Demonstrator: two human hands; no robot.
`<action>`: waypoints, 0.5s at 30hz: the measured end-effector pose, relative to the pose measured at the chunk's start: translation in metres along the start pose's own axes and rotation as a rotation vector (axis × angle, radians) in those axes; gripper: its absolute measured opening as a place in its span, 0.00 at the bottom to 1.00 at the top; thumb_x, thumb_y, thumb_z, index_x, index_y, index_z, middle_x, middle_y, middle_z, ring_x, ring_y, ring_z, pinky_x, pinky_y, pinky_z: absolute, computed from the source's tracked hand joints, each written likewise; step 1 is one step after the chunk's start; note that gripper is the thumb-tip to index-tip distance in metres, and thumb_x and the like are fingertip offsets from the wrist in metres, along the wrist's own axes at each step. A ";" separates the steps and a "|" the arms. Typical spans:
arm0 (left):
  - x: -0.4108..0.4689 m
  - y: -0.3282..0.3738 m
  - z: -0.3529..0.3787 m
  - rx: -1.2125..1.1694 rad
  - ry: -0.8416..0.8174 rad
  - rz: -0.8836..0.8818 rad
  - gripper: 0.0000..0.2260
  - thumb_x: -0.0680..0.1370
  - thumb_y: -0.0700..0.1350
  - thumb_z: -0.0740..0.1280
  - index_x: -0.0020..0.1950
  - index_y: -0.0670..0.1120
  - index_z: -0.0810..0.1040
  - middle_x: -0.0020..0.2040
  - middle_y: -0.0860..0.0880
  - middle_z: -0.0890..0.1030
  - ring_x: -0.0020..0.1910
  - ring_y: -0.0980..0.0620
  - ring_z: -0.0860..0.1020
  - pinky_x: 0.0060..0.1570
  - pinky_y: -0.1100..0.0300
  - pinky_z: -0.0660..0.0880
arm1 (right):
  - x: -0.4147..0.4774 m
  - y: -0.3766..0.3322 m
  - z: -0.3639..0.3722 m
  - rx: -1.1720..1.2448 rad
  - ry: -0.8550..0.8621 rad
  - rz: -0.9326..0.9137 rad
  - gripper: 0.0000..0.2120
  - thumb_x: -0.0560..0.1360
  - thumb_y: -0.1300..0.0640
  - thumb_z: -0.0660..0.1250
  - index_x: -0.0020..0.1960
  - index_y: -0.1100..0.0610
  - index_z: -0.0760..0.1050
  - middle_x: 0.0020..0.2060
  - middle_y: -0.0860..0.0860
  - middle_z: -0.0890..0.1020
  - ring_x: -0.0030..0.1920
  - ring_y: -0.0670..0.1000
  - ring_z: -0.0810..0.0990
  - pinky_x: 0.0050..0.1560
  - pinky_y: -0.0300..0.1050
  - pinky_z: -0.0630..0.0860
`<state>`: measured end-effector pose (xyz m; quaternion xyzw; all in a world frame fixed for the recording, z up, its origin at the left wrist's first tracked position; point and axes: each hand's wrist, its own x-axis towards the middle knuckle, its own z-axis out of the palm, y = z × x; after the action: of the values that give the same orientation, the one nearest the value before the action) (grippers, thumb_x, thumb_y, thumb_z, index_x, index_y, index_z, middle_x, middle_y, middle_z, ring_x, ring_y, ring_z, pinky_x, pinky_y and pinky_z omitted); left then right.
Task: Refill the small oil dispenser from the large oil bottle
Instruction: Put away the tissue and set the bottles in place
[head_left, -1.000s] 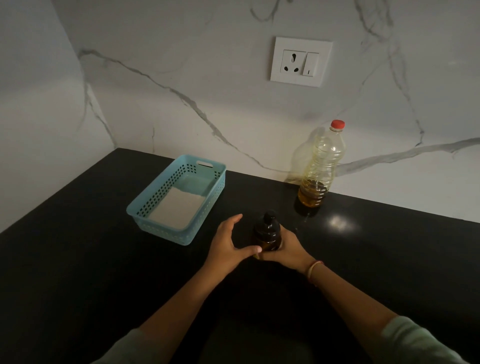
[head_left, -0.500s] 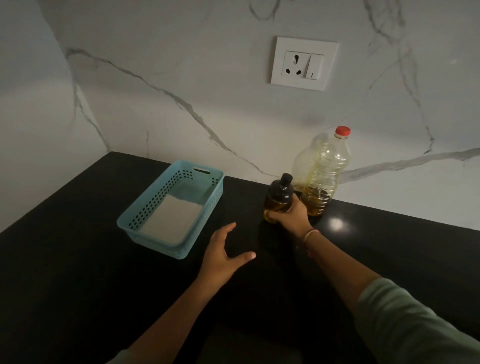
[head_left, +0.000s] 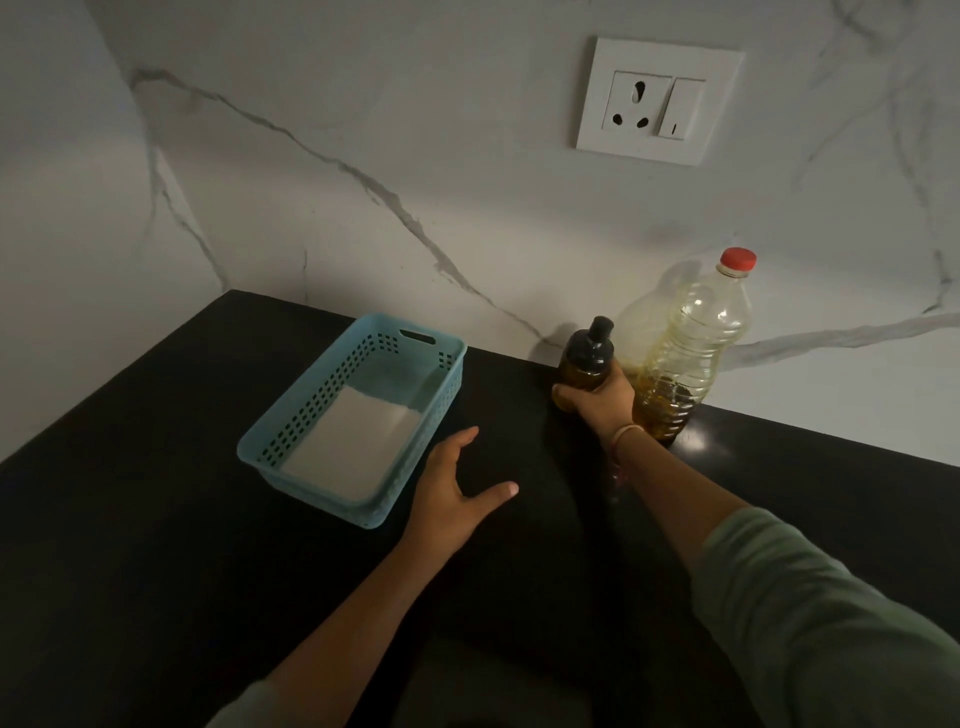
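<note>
Both bottles now side by side right of centre: right hand (head_left: 597, 402) clamped on dispenser (head_left: 586, 358), carried back beside big bottle (head_left: 691, 353); left hand (head_left: 454, 493) fingers apart, empty; caps on, pour not begun

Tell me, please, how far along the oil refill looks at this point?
Done: the small dispenser stands beside the large oil bottle. In hand: the right hand holds the dispenser in its grip; the left hand hovers open over the counter. Left: the red cap is on and the dispenser's black top looks in place, so opening, pouring and recapping remain.
</note>
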<state>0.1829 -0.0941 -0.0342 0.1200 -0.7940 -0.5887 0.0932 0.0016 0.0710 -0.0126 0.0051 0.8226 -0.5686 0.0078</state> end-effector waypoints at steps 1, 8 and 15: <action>0.003 0.001 0.001 0.000 -0.003 0.000 0.36 0.66 0.55 0.77 0.71 0.55 0.68 0.71 0.55 0.69 0.71 0.59 0.66 0.65 0.61 0.63 | 0.001 0.001 0.000 -0.006 0.005 -0.002 0.33 0.64 0.60 0.78 0.65 0.56 0.69 0.59 0.53 0.77 0.58 0.51 0.74 0.60 0.43 0.69; 0.018 0.005 0.007 -0.013 -0.018 -0.003 0.36 0.66 0.53 0.78 0.71 0.56 0.67 0.71 0.55 0.69 0.71 0.59 0.65 0.65 0.62 0.62 | 0.007 0.009 -0.001 -0.031 0.016 0.026 0.34 0.64 0.59 0.78 0.66 0.56 0.67 0.61 0.54 0.76 0.62 0.55 0.74 0.65 0.50 0.70; 0.017 0.002 0.012 0.004 -0.021 0.005 0.35 0.67 0.53 0.77 0.71 0.54 0.68 0.70 0.54 0.69 0.70 0.59 0.65 0.64 0.62 0.63 | 0.010 0.009 -0.001 -0.035 0.029 0.035 0.33 0.65 0.59 0.77 0.67 0.56 0.67 0.62 0.55 0.75 0.63 0.55 0.73 0.65 0.49 0.69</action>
<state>0.1625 -0.0876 -0.0358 0.1122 -0.7962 -0.5882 0.0863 -0.0086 0.0751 -0.0211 0.0278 0.8322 -0.5538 0.0059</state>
